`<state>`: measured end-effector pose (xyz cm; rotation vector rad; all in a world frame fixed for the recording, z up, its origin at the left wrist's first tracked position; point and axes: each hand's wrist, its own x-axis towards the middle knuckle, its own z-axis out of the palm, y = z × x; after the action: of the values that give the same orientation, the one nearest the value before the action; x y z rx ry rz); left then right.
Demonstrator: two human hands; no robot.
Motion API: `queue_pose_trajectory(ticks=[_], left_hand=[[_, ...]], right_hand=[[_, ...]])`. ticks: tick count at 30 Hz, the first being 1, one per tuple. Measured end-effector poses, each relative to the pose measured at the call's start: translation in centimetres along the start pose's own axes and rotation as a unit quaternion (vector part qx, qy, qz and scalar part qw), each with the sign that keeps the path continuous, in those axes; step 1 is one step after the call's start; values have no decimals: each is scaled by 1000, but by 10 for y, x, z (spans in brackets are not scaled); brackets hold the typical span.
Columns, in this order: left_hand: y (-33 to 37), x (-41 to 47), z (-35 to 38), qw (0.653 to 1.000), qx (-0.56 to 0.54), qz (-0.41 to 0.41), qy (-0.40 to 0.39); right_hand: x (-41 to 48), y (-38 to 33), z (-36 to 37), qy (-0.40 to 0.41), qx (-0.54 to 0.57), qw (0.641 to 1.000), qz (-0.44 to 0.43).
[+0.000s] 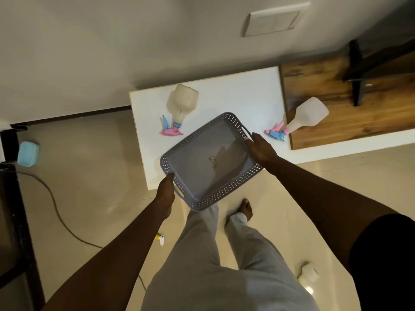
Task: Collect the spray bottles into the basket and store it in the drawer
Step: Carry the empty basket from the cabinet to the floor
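I hold a grey perforated basket above the near edge of the white cabinet top. My left hand grips its near-left handle and my right hand grips its far-right handle. The basket holds no bottles; a small mark shows in its middle. Two translucent white spray bottles with pink and blue trigger heads lie on their sides: one on the white top at the back left, the other at the right, resting partly on the wooden surface.
A wall with a switch plate rises behind the cabinet. On the tiled floor lie a cable, a light blue object at the left, a small white and yellow item and a white object. My legs and a bare foot are below.
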<state>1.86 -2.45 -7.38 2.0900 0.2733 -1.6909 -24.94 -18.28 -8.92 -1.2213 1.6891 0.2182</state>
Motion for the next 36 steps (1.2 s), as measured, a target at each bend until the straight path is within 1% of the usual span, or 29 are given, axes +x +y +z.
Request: queue_pose_trajectory(ticks=[2,7,10,13,16,19,21,24,27,32,36], left_hand=[[1,0,2,1000,-16,2,-1],[2,-9,3,999,-19,26,9],[5,-15,6,999,-6,38,24],[8,-28,9,997,25,74,26],[11,-45,16,992,64,109,25],[15,-61,29,982,121,143,22],[16,-73,48,973,156,171,-1],[11,-89,85,954,205,216,-26],[4,-103,117,938,239,247,-47],[-49,-141,199,901,330,264,-97],[-102,-163,254,873,386,281,-103]], right_hand=[[-1,4,0,2,16,1000,-2],[-17,25,-2,-13,107,993,47],[-29,40,1,-15,185,979,79],[-42,52,1,0,239,965,107],[-67,73,-9,32,276,958,77],[-97,101,-23,88,354,928,81],[-119,124,-34,124,398,905,86],[-151,170,-42,188,427,878,103],[-180,210,-38,224,442,859,127],[-250,310,-21,272,510,798,173],[-291,379,-2,297,552,755,192]])
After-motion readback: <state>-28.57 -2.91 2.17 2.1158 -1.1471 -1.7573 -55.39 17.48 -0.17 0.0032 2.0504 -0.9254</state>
